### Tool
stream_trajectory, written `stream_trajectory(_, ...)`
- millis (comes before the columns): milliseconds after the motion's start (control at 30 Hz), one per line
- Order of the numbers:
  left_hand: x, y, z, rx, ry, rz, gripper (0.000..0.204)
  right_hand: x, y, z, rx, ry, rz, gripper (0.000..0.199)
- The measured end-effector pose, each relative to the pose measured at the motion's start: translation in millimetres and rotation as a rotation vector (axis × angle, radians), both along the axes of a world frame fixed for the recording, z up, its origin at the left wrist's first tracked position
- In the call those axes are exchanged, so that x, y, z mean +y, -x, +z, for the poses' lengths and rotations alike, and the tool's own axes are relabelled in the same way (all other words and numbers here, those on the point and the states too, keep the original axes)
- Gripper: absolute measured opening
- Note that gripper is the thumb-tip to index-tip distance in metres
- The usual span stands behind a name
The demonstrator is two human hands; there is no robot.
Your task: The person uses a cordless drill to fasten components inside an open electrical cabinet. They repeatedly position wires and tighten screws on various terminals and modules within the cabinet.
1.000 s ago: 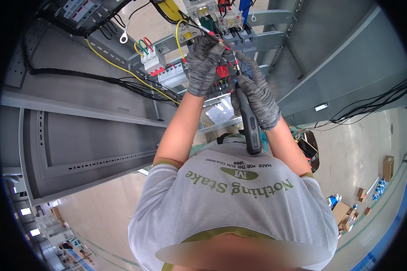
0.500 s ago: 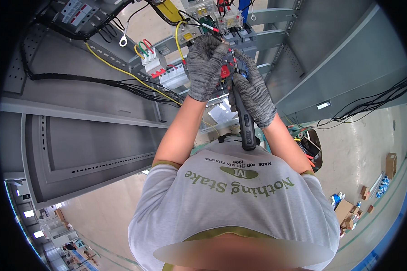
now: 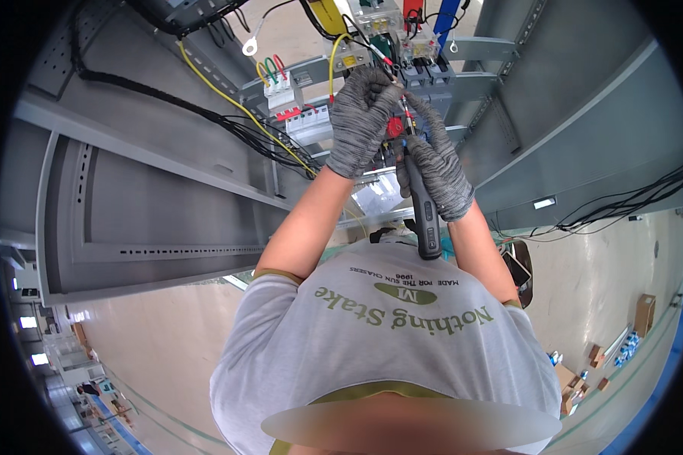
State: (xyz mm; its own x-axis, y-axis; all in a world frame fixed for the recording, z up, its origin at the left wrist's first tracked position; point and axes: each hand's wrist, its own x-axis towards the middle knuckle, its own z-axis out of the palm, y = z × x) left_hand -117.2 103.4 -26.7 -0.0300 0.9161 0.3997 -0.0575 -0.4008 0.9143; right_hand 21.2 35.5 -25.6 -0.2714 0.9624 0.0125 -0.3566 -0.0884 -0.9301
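My right hand, in a grey knit glove, is wrapped round a dark cordless electric screwdriver. The tool's thin shaft points away from me toward the electrical components, with its tip beside my left fingers. My left hand, gloved alike, is closed in a pinch near that tip; what it pinches is too small and covered to make out. Just beyond it, a black wire with a red sleeve runs to the terminals. A red round knob shows between my hands.
Grey cabinet walls enclose the work on both sides. Left of my hands are a white breaker row, a yellow wire and a loose ring terminal. Black cables hang over the right panel. Cardboard boxes lie on the floor.
The whole view has shifted, so the cabinet and both hands appear farther right and slightly lower. Both hands keep nearly the same place at the components, and the screwdriver stays in my right hand.
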Motion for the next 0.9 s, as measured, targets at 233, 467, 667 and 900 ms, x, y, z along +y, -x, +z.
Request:
stream_trajectory(233,-7.2,5.2,-0.9,-0.122,0.076,-0.065,0.015,-0.8,-0.3,3.2,0.017,-0.005,0.02,0.058)
stream_trajectory(467,-11.3,7.1,7.1,-0.231,0.095,0.001,0.026,3.0,2.5,-2.7,-0.02,-0.017,-0.004,0.056)
stream_trajectory(667,5.7,9.7,19.7,-0.192,-0.006,0.133,0.033,3.3,15.7,-11.7,0.004,0.0,0.07,0.06)
stream_trajectory(900,18.2,8.4,25.8,0.114,-0.19,0.444,0.027,7.4,20.2,-18.6,-0.022,-0.054,0.06,0.062)
